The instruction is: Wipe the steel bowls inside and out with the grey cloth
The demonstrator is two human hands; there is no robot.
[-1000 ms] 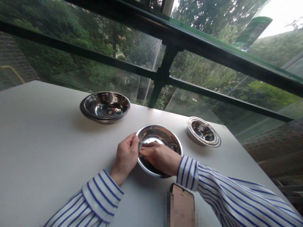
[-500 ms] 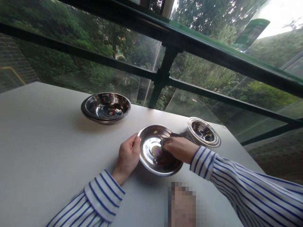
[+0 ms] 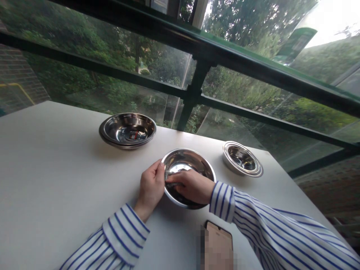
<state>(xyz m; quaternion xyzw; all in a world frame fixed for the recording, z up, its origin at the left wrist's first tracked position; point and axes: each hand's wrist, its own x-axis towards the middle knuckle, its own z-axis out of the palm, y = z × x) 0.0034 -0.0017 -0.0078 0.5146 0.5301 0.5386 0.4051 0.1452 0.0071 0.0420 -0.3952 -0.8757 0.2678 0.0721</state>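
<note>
A shiny steel bowl [image 3: 198, 159] is on the white table in front of me, tilted slightly toward me. My left hand [image 3: 152, 185] grips its left rim, thumb on top. Inside the bowl, my right hand [image 3: 191, 185] presses against the inner left wall, its fingers bent around a dark grey cloth that is almost wholly hidden beneath them. The bowl's bottom is mostly covered by the right hand.
Stacked steel bowls [image 3: 128, 131] with a label inside stand at the back left. Smaller nested steel bowls [image 3: 242, 159] are at the right. A phone [image 3: 219, 243], partly pixelated, lies at the front of the white table [image 3: 70, 180]. Green-framed glass [image 3: 194, 86] runs behind.
My right hand has swept from the bowl's right side to its left inner wall, drawing the cloth along. The left hand keeps its grip. More of the phone shows.
</note>
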